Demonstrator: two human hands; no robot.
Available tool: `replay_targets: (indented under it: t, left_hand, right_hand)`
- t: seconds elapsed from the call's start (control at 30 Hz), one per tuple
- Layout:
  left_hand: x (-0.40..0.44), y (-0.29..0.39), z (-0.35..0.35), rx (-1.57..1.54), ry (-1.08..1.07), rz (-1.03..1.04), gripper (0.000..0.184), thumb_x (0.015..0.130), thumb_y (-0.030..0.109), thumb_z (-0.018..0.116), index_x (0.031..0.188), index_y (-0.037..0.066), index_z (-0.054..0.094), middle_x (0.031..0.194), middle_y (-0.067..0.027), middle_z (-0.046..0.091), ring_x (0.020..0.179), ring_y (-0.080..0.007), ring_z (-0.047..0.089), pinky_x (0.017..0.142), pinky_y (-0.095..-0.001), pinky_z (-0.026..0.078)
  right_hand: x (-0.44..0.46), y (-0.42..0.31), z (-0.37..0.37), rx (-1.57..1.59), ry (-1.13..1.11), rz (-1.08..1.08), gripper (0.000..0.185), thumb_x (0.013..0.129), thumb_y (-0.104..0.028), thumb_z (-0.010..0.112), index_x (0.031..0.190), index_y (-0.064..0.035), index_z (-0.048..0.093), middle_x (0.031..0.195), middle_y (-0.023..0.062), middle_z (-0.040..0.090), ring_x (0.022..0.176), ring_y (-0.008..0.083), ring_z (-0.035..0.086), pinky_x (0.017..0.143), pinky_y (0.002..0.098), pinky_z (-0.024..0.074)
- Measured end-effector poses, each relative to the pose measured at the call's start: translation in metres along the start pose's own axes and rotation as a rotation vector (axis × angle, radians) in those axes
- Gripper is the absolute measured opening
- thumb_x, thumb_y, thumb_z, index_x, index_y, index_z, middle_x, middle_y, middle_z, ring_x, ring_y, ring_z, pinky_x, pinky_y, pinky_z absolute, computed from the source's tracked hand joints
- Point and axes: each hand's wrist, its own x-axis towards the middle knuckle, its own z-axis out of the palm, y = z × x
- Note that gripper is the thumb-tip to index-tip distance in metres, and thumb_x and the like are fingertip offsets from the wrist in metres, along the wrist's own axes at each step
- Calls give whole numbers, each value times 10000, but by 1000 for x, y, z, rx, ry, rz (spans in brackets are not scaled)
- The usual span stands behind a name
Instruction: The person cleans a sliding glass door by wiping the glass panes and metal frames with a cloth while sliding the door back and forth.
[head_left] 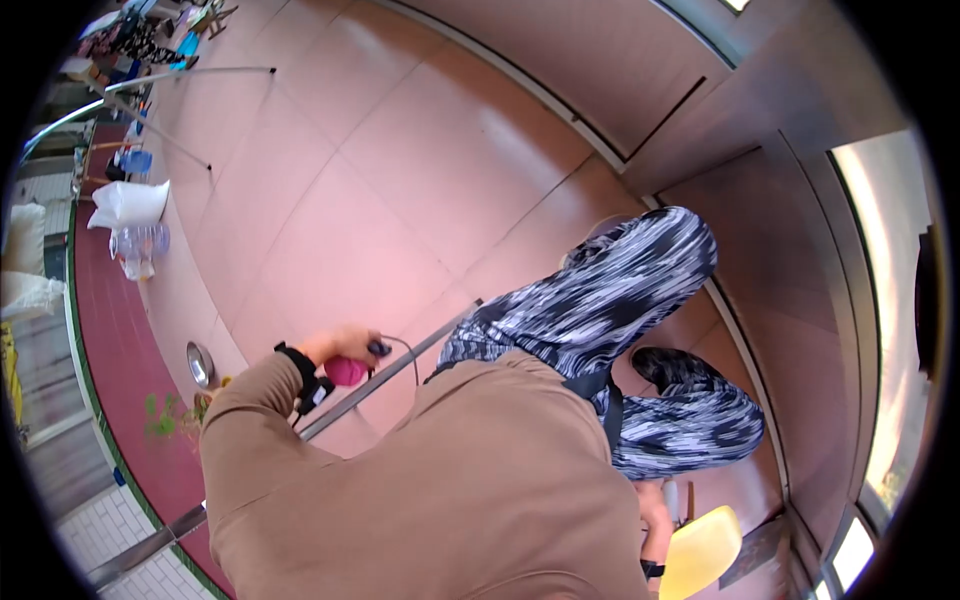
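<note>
My left hand [348, 343], with a dark band at the wrist, is closed around a small black object [379, 348] from which a thin cable loops away. Just below the fingers is a pink rounded thing [346, 372]; whether the hand touches it I cannot make out. A black device [317, 396] hangs by the same wrist. On the other side of my body, my right hand [655, 508] is down beside my patterned trousers [600, 290], close to a yellow seat [703, 552]. Its fingers are partly hidden.
A metal rail [350, 400] runs close to my left arm. Along the left are a metal bowl [200, 365], a green plant [175, 415], a clear plastic container [140, 243] and a white bag [132, 203]. Metal poles [190, 155] stand farther off. Metal-panelled wall [750, 220] borders the right.
</note>
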Motion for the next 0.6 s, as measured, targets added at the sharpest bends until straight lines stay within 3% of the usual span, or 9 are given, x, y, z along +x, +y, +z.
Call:
replay_targets:
  t: [0.07, 0.17, 0.2, 0.27, 0.3, 0.37, 0.47, 0.53, 0.6]
  left_hand:
    - [1, -27, -10, 182, 10, -110, 545, 642, 358, 765, 1102, 99, 632, 978, -161, 676, 921, -333, 643, 793, -418, 513]
    - [-18, -38, -28, 294, 184, -277, 444, 639, 312, 727, 1029, 118, 645, 963, -142, 678, 918, -324, 646, 781, -420, 515]
    - [-22, -43, -35, 245, 276, -275, 424, 647, 319, 712, 1013, 118, 638, 934, -151, 679, 898, -328, 650, 760, -417, 518]
    - [-29, -32, -58, -52, 431, -277, 408, 671, 327, 695, 1011, 113, 620, 870, -174, 674, 843, -335, 654, 712, -412, 514]
    - [-24, -33, -70, -110, 513, -177, 399, 707, 346, 712, 983, 81, 599, 817, -153, 661, 785, -308, 648, 683, -392, 495]
    - [-45, 26, -118, -141, 647, -100, 471, 724, 407, 678, 1087, 114, 613, 897, -181, 675, 845, -333, 654, 733, -401, 507]
    - [-79, 109, -196, -83, 865, 176, 479, 764, 472, 666, 1084, 123, 592, 863, -187, 663, 814, -342, 649, 701, -409, 495]
    - [-103, 163, -259, 135, 1000, 301, 472, 791, 479, 652, 1082, 112, 592, 856, -179, 661, 776, -336, 645, 688, -413, 499]
    - [-132, 219, -307, 251, 1026, 410, 463, 799, 458, 653, 1079, 94, 599, 861, -167, 663, 778, -311, 646, 679, -393, 505]
  right_hand:
    - [6, 19, -24, -51, -3, 68, 319, 902, -246, 559, 779, 19, 688, 806, 108, 710, 597, 152, 668, 586, 241, 510]
    - [4, 43, -56, 35, 124, -19, 312, 909, -242, 558, 792, 22, 678, 762, 86, 700, 594, 140, 660, 583, 235, 494]
    - [-13, 18, -71, 176, 182, -67, 259, 925, -190, 552, 809, 16, 659, 689, 51, 663, 600, 126, 647, 563, 222, 465]
    - [-22, -14, -93, 342, 313, -265, 172, 937, -118, 535, 868, -3, 642, 697, 21, 622, 625, 101, 627, 535, 208, 432]
    - [-25, -36, -101, 352, 354, -370, 143, 937, -92, 525, 905, -7, 636, 749, 23, 619, 644, 93, 620, 530, 205, 423]
    - [-14, -63, -116, 285, 404, -605, 136, 937, -67, 513, 990, -4, 621, 926, 48, 613, 706, 87, 621, 534, 195, 419]
    - [-3, -94, -132, 227, 557, -763, 217, 934, -51, 513, 1128, 0, 594, 1070, 92, 618, 841, 136, 638, 717, 236, 485]
    - [1, -95, -146, 258, 563, -774, 252, 933, -47, 516, 1174, -2, 574, 1127, 113, 617, 886, 149, 636, 807, 262, 483]
    - [0, -88, -154, 269, 579, -762, 252, 939, -40, 509, 1180, 6, 566, 1143, 116, 617, 893, 152, 633, 818, 261, 483]
